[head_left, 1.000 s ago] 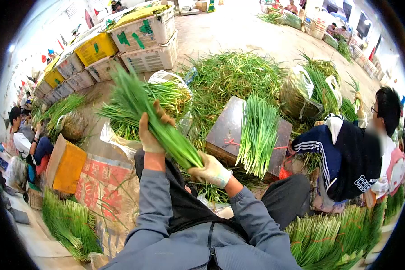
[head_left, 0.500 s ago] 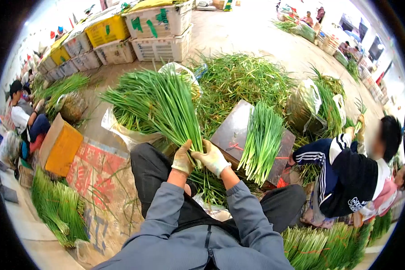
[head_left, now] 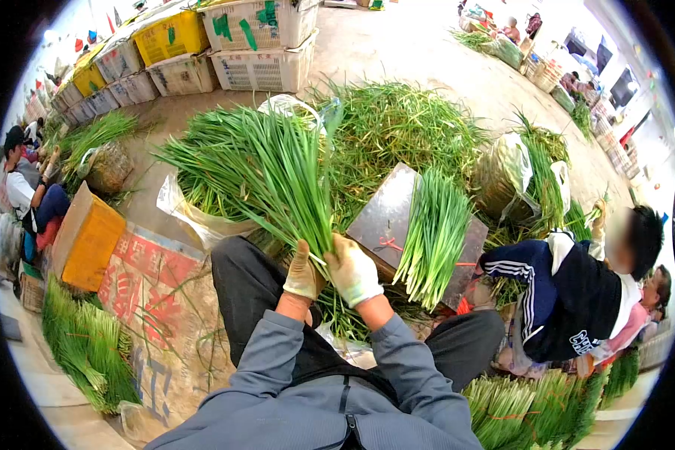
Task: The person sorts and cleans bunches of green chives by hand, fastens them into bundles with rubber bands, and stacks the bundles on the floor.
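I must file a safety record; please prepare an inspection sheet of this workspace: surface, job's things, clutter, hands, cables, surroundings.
Surface: dark, shiny rectangular board, bearing a bundle of long green stalks with pale ends.
Job's things: loose bunch of long, thin green stalks.
Clutter: heap of loose green-yellow leaves beyond the board.
Hands: left hand and right hand, both gloved, grip the bunch.
Cables: nothing seen.
Surroundings: stacked white and yellow plastic crates; seated person in dark-and-white jacket.

left hand [head_left: 304, 274] + right hand [head_left: 355, 271]: gripping greens [head_left: 298, 180], lower ends | second bunch [head_left: 435, 238]: on box [head_left: 382, 213] | crates [head_left: 261, 70]: stacked, upper left
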`<action>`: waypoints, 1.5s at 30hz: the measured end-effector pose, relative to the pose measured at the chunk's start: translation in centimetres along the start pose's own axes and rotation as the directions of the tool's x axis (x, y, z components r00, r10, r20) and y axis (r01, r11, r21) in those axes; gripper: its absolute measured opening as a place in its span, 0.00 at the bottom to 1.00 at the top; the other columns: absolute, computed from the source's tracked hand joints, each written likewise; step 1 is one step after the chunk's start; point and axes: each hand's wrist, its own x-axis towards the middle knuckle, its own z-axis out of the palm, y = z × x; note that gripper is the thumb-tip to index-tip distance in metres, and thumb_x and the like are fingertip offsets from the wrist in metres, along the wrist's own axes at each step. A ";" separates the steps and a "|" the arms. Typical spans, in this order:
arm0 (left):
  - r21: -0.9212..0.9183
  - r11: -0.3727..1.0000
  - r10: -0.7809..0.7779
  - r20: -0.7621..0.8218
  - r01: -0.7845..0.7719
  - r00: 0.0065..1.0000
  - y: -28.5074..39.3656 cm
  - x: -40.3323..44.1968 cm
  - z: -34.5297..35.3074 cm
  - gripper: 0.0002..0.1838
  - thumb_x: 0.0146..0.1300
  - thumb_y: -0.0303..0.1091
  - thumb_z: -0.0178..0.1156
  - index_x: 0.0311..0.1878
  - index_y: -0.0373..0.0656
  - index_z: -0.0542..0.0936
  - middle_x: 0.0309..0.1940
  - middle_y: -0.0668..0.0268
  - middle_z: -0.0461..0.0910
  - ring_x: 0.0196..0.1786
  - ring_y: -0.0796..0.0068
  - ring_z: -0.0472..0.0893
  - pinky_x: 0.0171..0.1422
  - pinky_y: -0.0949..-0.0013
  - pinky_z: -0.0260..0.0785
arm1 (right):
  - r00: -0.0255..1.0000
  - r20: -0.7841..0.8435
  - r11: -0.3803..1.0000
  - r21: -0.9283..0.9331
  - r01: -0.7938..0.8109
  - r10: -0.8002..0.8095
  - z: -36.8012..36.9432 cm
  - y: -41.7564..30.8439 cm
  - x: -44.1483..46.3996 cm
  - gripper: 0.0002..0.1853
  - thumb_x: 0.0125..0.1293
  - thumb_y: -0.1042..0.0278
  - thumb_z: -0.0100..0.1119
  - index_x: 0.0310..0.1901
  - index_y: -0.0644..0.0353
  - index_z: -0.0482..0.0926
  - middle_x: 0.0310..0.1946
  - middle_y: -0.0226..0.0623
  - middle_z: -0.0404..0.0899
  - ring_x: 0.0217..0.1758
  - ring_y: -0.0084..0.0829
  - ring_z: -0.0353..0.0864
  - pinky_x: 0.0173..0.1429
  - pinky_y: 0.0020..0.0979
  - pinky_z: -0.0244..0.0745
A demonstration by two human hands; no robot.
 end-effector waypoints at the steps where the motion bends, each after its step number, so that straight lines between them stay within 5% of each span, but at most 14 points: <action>1: -0.014 0.998 -0.053 0.043 0.054 0.998 0.1 0.0 -0.4 0.38 0.62 0.59 0.69 0.66 0.40 0.73 0.57 0.57 0.81 0.56 0.59 0.82 0.64 0.56 0.76 | 0.999 0.006 0.995 -0.086 0.049 -0.048 0.2 -1.2 -0.5 0.22 0.67 0.64 0.59 0.61 0.60 0.73 0.52 0.56 0.80 0.51 0.54 0.83 0.54 0.46 0.80; 5: -0.076 0.973 -0.219 -0.017 0.217 0.976 0.0 0.7 -3.4 0.27 0.63 0.39 0.71 0.60 0.35 0.76 0.51 0.55 0.83 0.53 0.59 0.83 0.62 0.59 0.78 | 0.979 0.039 0.952 -0.230 0.204 -0.200 -0.7 -3.7 -2.0 0.19 0.60 0.65 0.64 0.54 0.56 0.79 0.51 0.51 0.81 0.48 0.51 0.83 0.49 0.45 0.81; 8: -0.230 0.963 -0.177 -0.136 0.142 0.975 0.8 0.3 -2.4 0.18 0.65 0.30 0.61 0.57 0.34 0.78 0.45 0.56 0.84 0.46 0.59 0.85 0.57 0.56 0.80 | 0.998 -0.058 0.976 0.219 -0.001 0.014 -2.1 -2.6 -0.5 0.10 0.61 0.62 0.69 0.37 0.60 0.86 0.32 0.45 0.85 0.38 0.41 0.87 0.45 0.37 0.80; 16: -0.096 0.992 -0.095 -0.160 0.080 0.983 0.5 0.1 -2.9 0.20 0.65 0.34 0.69 0.58 0.43 0.79 0.46 0.63 0.85 0.43 0.63 0.86 0.50 0.56 0.82 | 0.823 0.415 0.499 0.657 -0.566 0.387 1.5 0.4 7.1 0.22 0.64 0.59 0.71 0.56 0.63 0.83 0.39 0.33 0.85 0.36 0.25 0.81 0.37 0.28 0.77; 22: -0.205 0.976 -0.113 -0.183 0.074 0.977 0.5 0.5 -4.1 0.19 0.67 0.40 0.66 0.57 0.42 0.79 0.45 0.59 0.86 0.43 0.59 0.87 0.49 0.54 0.83 | 0.978 0.146 0.160 0.972 -0.170 0.152 -1.0 0.4 3.8 0.11 0.72 0.67 0.58 0.50 0.64 0.81 0.45 0.40 0.83 0.49 0.37 0.83 0.57 0.38 0.79; 24: -0.220 0.973 -0.101 -0.162 0.063 0.982 1.2 0.2 -2.0 0.18 0.66 0.37 0.67 0.56 0.40 0.79 0.45 0.59 0.86 0.43 0.60 0.86 0.50 0.56 0.82 | 0.959 0.243 -0.290 0.937 -0.193 0.147 -2.5 1.3 1.7 0.07 0.75 0.67 0.58 0.49 0.57 0.80 0.44 0.38 0.83 0.50 0.40 0.83 0.58 0.44 0.80; 34: -0.150 0.978 -0.166 -0.120 0.148 0.979 0.9 0.9 -3.3 0.23 0.62 0.32 0.69 0.58 0.34 0.79 0.48 0.54 0.86 0.46 0.58 0.87 0.53 0.55 0.83 | 0.970 0.242 -0.465 0.857 -0.221 -0.016 -7.1 0.3 -3.6 0.08 0.75 0.59 0.59 0.45 0.52 0.74 0.31 0.30 0.70 0.23 0.27 0.70 0.23 0.27 0.66; 37: -0.214 0.972 -0.119 -0.089 0.098 0.989 0.7 1.0 -3.3 0.25 0.62 0.30 0.67 0.61 0.33 0.77 0.53 0.54 0.84 0.51 0.57 0.86 0.57 0.55 0.82 | 0.949 0.304 -0.104 0.944 -0.312 -0.086 -7.8 3.3 -5.2 0.08 0.69 0.64 0.62 0.40 0.56 0.75 0.32 0.38 0.76 0.27 0.31 0.76 0.28 0.32 0.75; 38: -0.210 0.971 -0.121 -0.045 0.109 0.992 0.8 0.9 -3.4 0.26 0.62 0.29 0.65 0.63 0.32 0.75 0.56 0.53 0.82 0.56 0.56 0.84 0.61 0.55 0.80 | 0.832 0.542 0.223 0.802 -0.554 0.116 -7.9 4.8 -4.9 0.12 0.66 0.64 0.65 0.46 0.61 0.79 0.40 0.44 0.83 0.37 0.37 0.84 0.44 0.36 0.82; 39: -0.205 0.973 -0.122 -0.063 0.106 0.991 1.2 0.6 -2.8 0.27 0.62 0.28 0.63 0.64 0.31 0.74 0.57 0.52 0.81 0.58 0.54 0.83 0.63 0.55 0.80 | 0.832 0.534 0.766 0.469 -0.439 0.150 -6.4 6.7 -4.0 0.19 0.65 0.60 0.67 0.53 0.64 0.81 0.46 0.45 0.84 0.45 0.34 0.84 0.53 0.32 0.79; 40: -0.219 0.970 -0.118 -0.044 0.106 0.992 1.3 0.4 -2.6 0.27 0.62 0.28 0.62 0.65 0.31 0.73 0.58 0.51 0.81 0.59 0.54 0.83 0.63 0.55 0.79 | 0.885 0.391 0.940 0.118 -0.320 0.252 -5.4 6.5 -3.8 0.22 0.65 0.60 0.68 0.54 0.66 0.80 0.48 0.44 0.84 0.48 0.33 0.84 0.56 0.30 0.78; 41: -0.231 0.967 -0.117 -0.025 0.109 0.993 1.3 0.3 -2.6 0.28 0.62 0.28 0.62 0.65 0.30 0.72 0.58 0.51 0.81 0.59 0.53 0.83 0.64 0.55 0.79 | 0.938 0.205 0.937 -0.273 -0.219 0.279 -4.1 6.4 -3.8 0.24 0.64 0.60 0.68 0.56 0.67 0.80 0.49 0.43 0.84 0.51 0.32 0.84 0.59 0.29 0.77; 43: -0.197 0.978 -0.077 -0.001 0.075 0.997 1.0 0.3 -3.0 0.27 0.63 0.29 0.60 0.66 0.30 0.72 0.59 0.51 0.80 0.59 0.55 0.83 0.63 0.56 0.79 | 0.894 0.272 0.749 0.489 -0.447 0.355 -4.5 2.8 -1.6 0.29 0.65 0.56 0.68 0.61 0.68 0.77 0.54 0.47 0.83 0.57 0.34 0.82 0.65 0.31 0.73; 45: -0.216 0.964 -0.155 0.030 0.158 0.988 0.8 -0.1 -3.7 0.24 0.64 0.30 0.59 0.63 0.31 0.75 0.56 0.53 0.82 0.56 0.57 0.84 0.60 0.56 0.80 | 0.949 0.261 0.727 0.614 -0.306 0.179 -1.2 2.3 0.2 0.33 0.66 0.54 0.67 0.66 0.69 0.72 0.57 0.50 0.81 0.60 0.37 0.80 0.67 0.32 0.71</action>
